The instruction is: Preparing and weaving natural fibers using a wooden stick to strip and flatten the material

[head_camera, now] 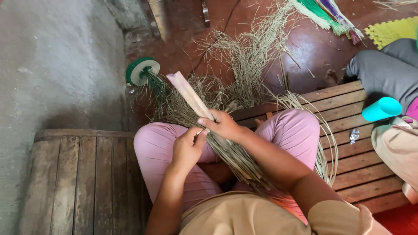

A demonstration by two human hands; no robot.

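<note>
I sit cross-legged in pink trousers on a wooden pallet [82, 174]. My right hand [224, 125] grips a flat tan strip [189, 93] that points up and left, together with a bundle of thin dry straw fibres [244, 163] lying across my lap. Just left of it, my left hand [187, 148] pinches a single thin fibre, fingertips touching the right hand's thumb. The bundle's lower end is hidden under my right forearm.
Loose straw [248, 56] lies heaped on the red floor ahead. A green spool [141, 71] stands at its left. Green and purple fibres [326, 15] lie at the top right. Another person [387, 72] sits at the right by a turquoise cup [382, 109]. A concrete wall [56, 65] is at the left.
</note>
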